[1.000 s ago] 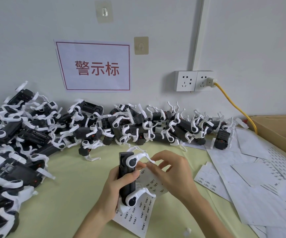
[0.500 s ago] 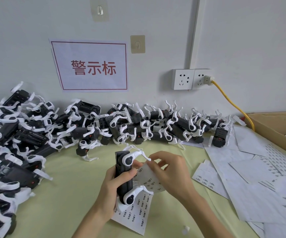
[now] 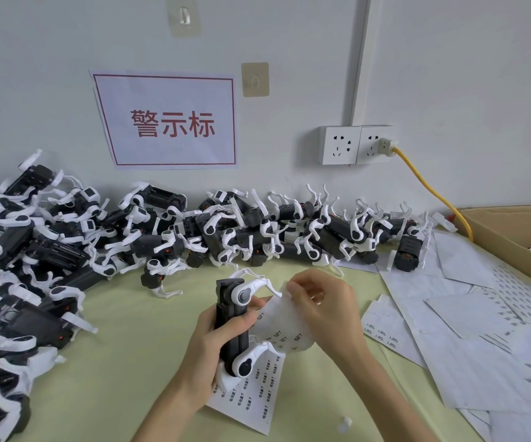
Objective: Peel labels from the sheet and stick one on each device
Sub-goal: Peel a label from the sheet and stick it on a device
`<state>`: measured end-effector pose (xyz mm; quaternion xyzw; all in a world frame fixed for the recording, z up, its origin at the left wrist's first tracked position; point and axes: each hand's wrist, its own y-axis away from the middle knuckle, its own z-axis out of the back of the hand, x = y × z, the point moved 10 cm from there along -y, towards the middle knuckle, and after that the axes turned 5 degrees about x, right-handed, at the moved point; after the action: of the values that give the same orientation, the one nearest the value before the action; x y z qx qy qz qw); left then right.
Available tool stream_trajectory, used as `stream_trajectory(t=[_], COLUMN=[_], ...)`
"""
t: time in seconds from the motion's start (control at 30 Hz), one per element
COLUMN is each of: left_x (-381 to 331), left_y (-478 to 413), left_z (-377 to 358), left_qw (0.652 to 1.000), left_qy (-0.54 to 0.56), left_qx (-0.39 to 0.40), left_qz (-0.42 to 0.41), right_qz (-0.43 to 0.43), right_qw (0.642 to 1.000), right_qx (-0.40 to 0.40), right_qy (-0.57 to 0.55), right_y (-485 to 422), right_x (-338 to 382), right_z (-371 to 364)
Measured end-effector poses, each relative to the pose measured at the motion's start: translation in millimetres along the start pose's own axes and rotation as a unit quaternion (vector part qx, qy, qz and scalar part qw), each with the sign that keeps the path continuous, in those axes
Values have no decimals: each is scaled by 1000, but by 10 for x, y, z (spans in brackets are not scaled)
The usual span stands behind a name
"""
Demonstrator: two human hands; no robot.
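The label sheet (image 3: pixel 276 338) sits dead centre in the lower half of the frame, curled up against the black-and-white device (image 3: pixel 232 327); the left hand (image 3: pixel 213 342) has its fingers wrapped round that device, standing it upright and seemingly pinning the sheet too, probably so both stay steady. The right hand (image 3: pixel 320 301) is pinching at the sheet's top edge with curled fingertips, looks like it's picking a label loose; can't tell if one's actually come off yet. Big pile of devices (image 3: pixel 104 237) runs along the wall from the left edge to centre right; spent backing sheets (image 3: pixel 468 317) are scattered lower right, likely just tossed aside.
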<state>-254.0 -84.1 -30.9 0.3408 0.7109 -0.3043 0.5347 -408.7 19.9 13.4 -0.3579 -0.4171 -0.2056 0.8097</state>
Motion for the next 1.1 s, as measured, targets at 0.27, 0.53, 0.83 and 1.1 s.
stream_trajectory(t=[0.27,0.53,0.83,1.1], left_x=[41,-78,-89,5], left_y=[-29,16,-25,-2], left_z=[89,339,121,15], left_qw=[999,988,997,997], left_qy=[4,-25,72,78], left_qx=[-33,-144,-15,-6], left_qz=[7,-56,-27,23], right_qz=[-22,-19,-13,35], right_qw=[999,997,996,996], right_qx=[-5,13,35,49], right_qy=[-33,-69,-79,-73], right_y=[3,14,19,68], right_x=[-17,3,19,160], right_z=[51,-16,-92,-137])
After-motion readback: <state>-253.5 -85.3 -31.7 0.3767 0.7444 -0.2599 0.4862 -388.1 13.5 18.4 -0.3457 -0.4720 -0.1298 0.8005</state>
